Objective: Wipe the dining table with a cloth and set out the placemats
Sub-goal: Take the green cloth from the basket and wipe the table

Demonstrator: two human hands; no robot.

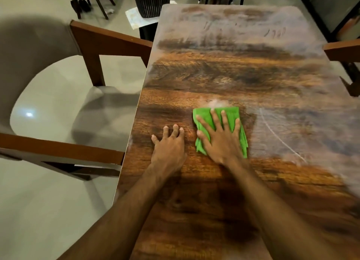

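A folded green cloth lies flat on the wooden dining table, near the middle of its near half. My right hand presses on the cloth with fingers spread, covering most of it. My left hand rests flat on the bare wood just left of the cloth, fingers apart, holding nothing. A dusty grey film covers the far and right parts of the tabletop, while the wood around my hands looks darker and cleaner. No placemats are in view.
A wooden chair with a pale seat stands at the table's left edge, and another chair's arm pokes in at the right. A dark ribbed basket sits on the floor beyond the far left corner.
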